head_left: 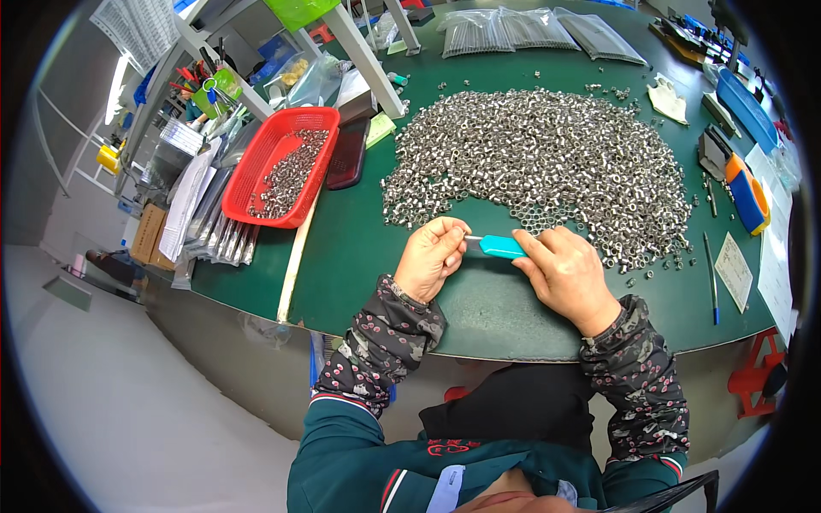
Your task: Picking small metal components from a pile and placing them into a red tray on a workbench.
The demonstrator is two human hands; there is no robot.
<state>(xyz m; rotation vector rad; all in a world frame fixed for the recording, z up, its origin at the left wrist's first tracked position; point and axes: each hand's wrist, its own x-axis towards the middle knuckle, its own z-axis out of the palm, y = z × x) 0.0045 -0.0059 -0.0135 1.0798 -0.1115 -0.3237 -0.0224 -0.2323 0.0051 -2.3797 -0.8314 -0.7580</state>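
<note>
Head view: right hand gripped teal tool, left hand pinched metal piece, rings heaped on far side.

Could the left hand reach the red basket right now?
Probably yes: the red basket sits ahead-left of the left hand with nothing tall between, though that hand is busy at the tip of the teal tool.

We count one left hand and one right hand, two hands in all, with one teal-handled tool. On the green surface we see one large heap of metal rings, too many for us to number, one red basket, three clear packs, one slim pen, one orange-and-blue object and one blue tray.
</note>
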